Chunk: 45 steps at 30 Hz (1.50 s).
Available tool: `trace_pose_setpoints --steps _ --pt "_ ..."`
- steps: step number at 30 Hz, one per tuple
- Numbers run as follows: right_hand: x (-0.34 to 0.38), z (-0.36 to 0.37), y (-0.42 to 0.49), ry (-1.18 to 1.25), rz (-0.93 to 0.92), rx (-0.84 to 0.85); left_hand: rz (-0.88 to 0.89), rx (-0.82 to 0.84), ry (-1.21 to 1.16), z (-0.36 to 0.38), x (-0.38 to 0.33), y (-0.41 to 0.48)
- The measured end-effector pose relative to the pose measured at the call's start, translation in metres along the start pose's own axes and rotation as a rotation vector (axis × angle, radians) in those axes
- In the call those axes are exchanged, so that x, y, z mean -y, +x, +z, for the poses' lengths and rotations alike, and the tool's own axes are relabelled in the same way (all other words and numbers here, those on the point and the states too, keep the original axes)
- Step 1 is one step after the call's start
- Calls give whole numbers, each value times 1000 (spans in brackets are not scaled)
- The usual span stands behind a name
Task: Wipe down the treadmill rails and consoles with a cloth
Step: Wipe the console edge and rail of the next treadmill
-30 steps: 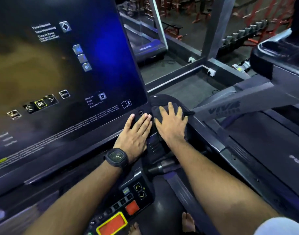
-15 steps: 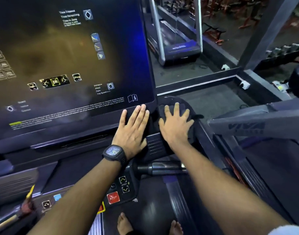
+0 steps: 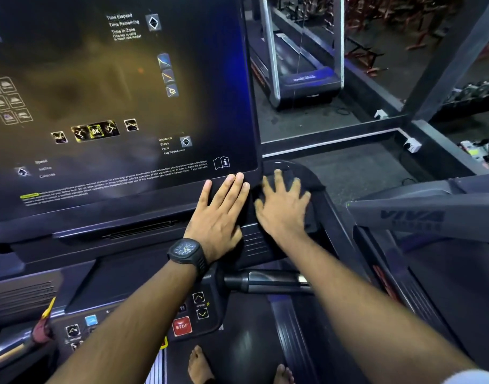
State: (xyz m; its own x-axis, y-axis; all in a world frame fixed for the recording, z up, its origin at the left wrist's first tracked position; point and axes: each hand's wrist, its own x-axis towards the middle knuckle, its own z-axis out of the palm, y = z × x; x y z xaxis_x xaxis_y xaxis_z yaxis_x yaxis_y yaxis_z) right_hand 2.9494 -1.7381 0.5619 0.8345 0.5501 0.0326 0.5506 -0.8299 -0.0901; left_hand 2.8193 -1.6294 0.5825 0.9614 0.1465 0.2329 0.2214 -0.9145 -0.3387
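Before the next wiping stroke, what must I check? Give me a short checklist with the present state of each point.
1. Cloth under the right hand: ok.
2. Right hand flat, fingers spread on cloth: ok.
3. Left hand flat on console edge, off the printed keys: ok.
4. Both hands away from STOP button: ok.
5. Cloth clean enough: cannot tell.
6. Belt stopped under bare feet: cannot tell.

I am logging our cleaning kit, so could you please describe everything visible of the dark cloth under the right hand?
The near-black fabric cloth looks soft and bunched, not folded. It lies on the rounded black plastic ledge beside the lower right corner of the glossy console screen. The right hand presses flat on it, fingers spread, covering most; its edges show beyond the hand at the far and right sides.
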Motion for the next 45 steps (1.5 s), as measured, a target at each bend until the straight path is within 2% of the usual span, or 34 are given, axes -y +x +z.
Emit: trace_pose_setpoints --steps 2,4,6,8,10,13,16,17,19,21,22,25,28,29,31,33,34,35,37,40,42,45 --pt "-6 -5 22 -2 -173 24 0 0 0 0 1 1" --pt "-20 -15 46 5 -229 154 1 1 -7 0 0 -1" --pt "-31 -19 54 57 -88 216 0 -6 -8 0 0 -2" --pt "-29 -17 42 118 114 192 -1 -10 -15 -1 0 -2" --pt "-16 -12 22 82 148 138 1 -12 -16 -1 0 -1" --pt "-8 -7 15 -30 -55 18 -1 -9 -17 -1 0 -1" --pt "-18 -14 49 -43 -262 87 -1 -3 -14 -1 1 0" --pt "-24 -19 61 -25 -248 137 -1 -5 -16 -1 1 0" --pt "-33 -24 74 64 -63 205 -3 -9 -22 -2 0 0" --pt "-30 -23 67 96 135 224 -6 -7 -24 -3 0 -1" --pt "-25 -20 58 59 144 213 -6 -8 -22 -2 0 0" --pt "-8 -12 44 -30 -110 85 -6 -7 -18 -2 1 0" --pt "-12 -18 69 -42 -326 125 -6 2 -19 -2 0 -1" --pt "-16 -20 78 -39 -305 175 -5 7 -19 -2 0 -1" --pt "-21 -22 85 23 -120 238 -1 5 -13 -2 0 -1" --pt "-14 -20 76 64 81 251 -3 -1 -16 -2 0 -1" --pt "-8 -18 66 35 102 235 -4 -5 -21 -2 0 -1" --pt "-3 -16 57 -5 53 187 -5 -11 -24 -2 0 -1" --pt "1 -13 51 10 -154 75 -6 -23 -25 -1 0 0" --pt "-9 -21 76 42 -385 107 -6 -19 -24 -2 0 0" --pt "-18 -22 96 -13 -279 187 -7 -9 -21 -2 0 0" --pt "-23 -16 101 108 104 162 -10 -12 -22 -2 0 0"
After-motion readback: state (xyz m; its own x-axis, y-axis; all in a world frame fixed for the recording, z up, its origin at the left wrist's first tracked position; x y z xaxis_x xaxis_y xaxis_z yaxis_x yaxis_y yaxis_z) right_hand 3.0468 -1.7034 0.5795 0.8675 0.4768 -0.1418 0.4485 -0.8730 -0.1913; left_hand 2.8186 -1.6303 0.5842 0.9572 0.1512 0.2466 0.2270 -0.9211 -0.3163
